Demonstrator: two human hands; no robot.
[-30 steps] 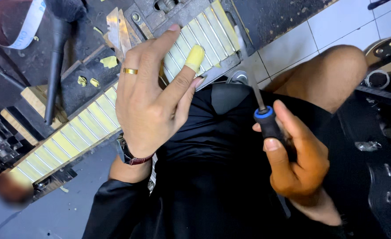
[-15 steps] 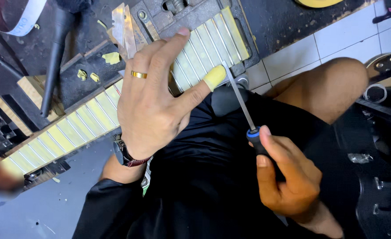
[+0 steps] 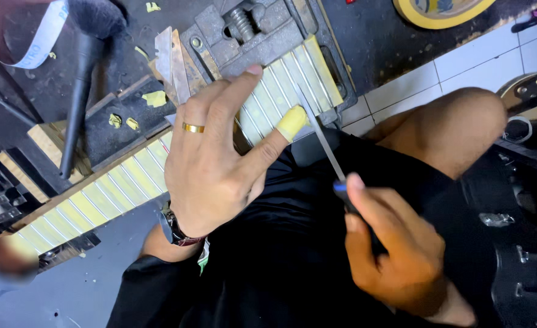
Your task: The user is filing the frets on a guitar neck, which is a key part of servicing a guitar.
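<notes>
On a dark cluttered bench, the spread left hand (image 3: 216, 161) steadies the taped guitar neck (image 3: 159, 164); the right hand (image 3: 396, 255), gripping a slim steel file (image 3: 320, 133), should stroke level.

- Even, fairly bright light from above; no harsh glare
- The left hand (image 3: 213, 164) is well lit and sharp, its gold ring (image 3: 193, 127) showing a small highlight
- Soft shadow lies under that hand on the taped fretboard (image 3: 122, 182)
- The right hand (image 3: 396, 249) sits darker, against black clothing that swallows detail
- White floor tiles (image 3: 463, 67) are the brightest area, slightly washed out
- A blurred patch at the lower left edge (image 3: 4, 264) is smeared out of focus
- Wide-angle bending shows toward the corners
- The dark surface (image 3: 371, 36) shows little texture
</notes>
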